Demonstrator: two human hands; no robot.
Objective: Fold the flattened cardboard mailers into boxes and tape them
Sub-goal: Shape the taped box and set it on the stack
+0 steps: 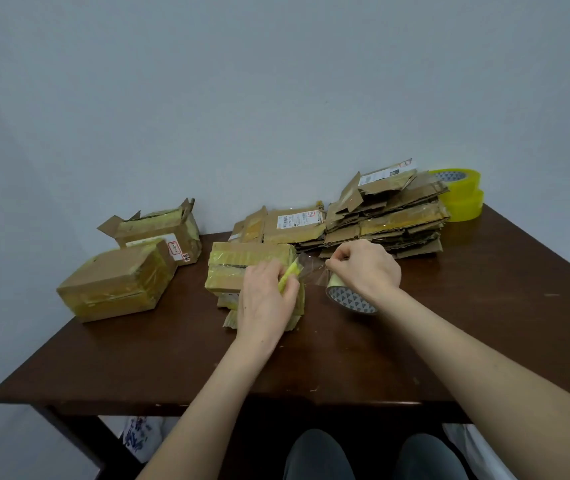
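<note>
A folded cardboard box (242, 268) with yellowish tape stands in the middle of the brown table (450, 341). My left hand (266, 299) lies over the box's right end and pinches a small yellow-green cutter (290, 273). My right hand (366, 268) grips a tape roll (349, 299) just right of the box. A clear strip of tape (311, 271) stretches from the roll to the box. Flattened mailers lie in a low pile (287, 225) and a taller stack (387, 216) behind.
Two taped boxes stand at the left, a closed one (117, 285) in front and one with raised flaps (159, 230) behind. Two yellow tape rolls (462, 195) are stacked at the back right by the wall. My knees show under the table's front edge.
</note>
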